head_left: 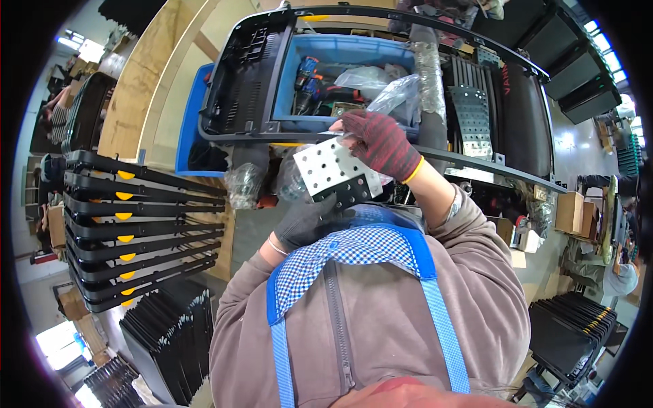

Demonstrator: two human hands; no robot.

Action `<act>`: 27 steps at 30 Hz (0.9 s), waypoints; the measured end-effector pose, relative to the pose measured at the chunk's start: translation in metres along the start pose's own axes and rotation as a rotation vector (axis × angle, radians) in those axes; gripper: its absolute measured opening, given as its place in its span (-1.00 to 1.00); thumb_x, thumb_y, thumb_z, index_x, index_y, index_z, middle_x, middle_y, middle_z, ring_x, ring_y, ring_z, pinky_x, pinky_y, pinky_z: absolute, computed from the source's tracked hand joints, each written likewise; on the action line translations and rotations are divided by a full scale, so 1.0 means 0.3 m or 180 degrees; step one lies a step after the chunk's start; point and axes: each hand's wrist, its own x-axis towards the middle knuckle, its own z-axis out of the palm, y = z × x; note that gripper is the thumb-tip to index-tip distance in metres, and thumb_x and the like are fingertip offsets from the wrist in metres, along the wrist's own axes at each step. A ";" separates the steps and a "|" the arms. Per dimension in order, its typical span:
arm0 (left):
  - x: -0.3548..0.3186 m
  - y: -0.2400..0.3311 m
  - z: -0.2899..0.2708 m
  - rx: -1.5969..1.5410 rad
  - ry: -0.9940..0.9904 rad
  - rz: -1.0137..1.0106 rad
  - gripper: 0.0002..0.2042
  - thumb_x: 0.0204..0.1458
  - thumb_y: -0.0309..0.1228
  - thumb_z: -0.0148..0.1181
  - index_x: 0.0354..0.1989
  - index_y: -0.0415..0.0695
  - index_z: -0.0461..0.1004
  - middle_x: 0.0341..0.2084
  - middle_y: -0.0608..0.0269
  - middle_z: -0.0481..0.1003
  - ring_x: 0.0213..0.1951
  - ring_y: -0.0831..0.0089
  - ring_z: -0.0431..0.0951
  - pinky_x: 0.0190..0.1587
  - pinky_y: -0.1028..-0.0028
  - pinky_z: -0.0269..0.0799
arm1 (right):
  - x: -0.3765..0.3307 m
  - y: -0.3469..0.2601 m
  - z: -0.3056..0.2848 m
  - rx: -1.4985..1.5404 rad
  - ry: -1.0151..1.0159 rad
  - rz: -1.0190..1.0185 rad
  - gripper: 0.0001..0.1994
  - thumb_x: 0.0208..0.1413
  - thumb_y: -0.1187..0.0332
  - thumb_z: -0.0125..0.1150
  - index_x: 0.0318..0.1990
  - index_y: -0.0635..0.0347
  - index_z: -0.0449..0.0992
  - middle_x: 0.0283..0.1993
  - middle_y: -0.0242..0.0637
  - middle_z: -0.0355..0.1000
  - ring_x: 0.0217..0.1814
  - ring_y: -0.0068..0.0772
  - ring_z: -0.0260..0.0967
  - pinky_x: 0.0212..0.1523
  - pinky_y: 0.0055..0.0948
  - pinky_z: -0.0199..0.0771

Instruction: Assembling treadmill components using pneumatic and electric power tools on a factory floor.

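Note:
In front of my chest is a silver perforated metal plate (328,165), its lower right part dark with round holes. My right hand (384,146), in a dark red knit glove with a yellow cuff, is closed on the plate's upper right side. At the lower left edge my left hand (303,223), in a dark grey glove, is closed with its fingertips against the plate. Just beyond the hands stands a blue bin (289,81) with power drills (307,85) and clear plastic bags (374,80) in it.
A black metal frame (476,166) surrounds the bin, with a stack of perforated plates (471,112) on its right. Several black frames with yellow pieces (126,217) are stacked at left. Black panels (173,340) stand at lower left, and cardboard boxes (570,211) at far right.

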 end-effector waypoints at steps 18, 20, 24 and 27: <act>-0.217 -0.008 -0.225 0.3999 0.0659 0.1723 -0.73 0.01 -0.42 0.28 -0.12 -0.25 0.50 -0.22 0.03 0.54 -0.17 0.20 0.56 -0.14 0.36 0.47 | -0.089 -0.114 0.317 0.0863 -0.0440 0.0757 -0.80 -0.15 0.24 0.36 -0.39 0.03 0.49 -0.31 -0.32 0.45 -0.16 -0.14 0.40 0.06 -0.13 0.34; -0.238 -0.005 -0.241 0.3707 0.0764 0.1266 -0.74 -0.02 -0.44 0.29 -0.15 -0.25 0.50 -0.25 0.04 0.56 -0.19 0.19 0.57 -0.16 0.34 0.47 | -0.054 -0.131 0.320 -0.0134 0.0327 -0.0953 -0.84 -0.10 0.39 0.35 -0.39 0.07 0.45 -0.37 -0.35 0.41 -0.25 -0.18 0.40 0.11 -0.25 0.34; -0.266 -0.022 -0.271 0.2658 0.1180 0.1087 -0.75 -0.04 -0.40 0.33 -0.22 -0.27 0.52 -0.27 -0.03 0.54 -0.24 0.16 0.57 -0.20 0.36 0.48 | -0.005 -0.171 0.343 0.0278 0.0040 -0.1481 -0.84 -0.08 0.49 0.32 -0.41 0.07 0.42 -0.35 -0.39 0.41 -0.22 -0.29 0.39 0.12 -0.33 0.32; -0.297 0.017 -0.278 0.3385 0.1437 0.1555 -0.76 -0.04 -0.40 0.34 -0.26 -0.28 0.52 -0.32 -0.03 0.55 -0.28 0.13 0.58 -0.26 0.36 0.48 | 0.009 -0.115 0.433 0.0802 0.0475 -0.0475 -0.85 -0.06 0.49 0.30 -0.39 0.10 0.40 -0.36 -0.40 0.41 -0.24 -0.39 0.40 0.05 -0.35 0.36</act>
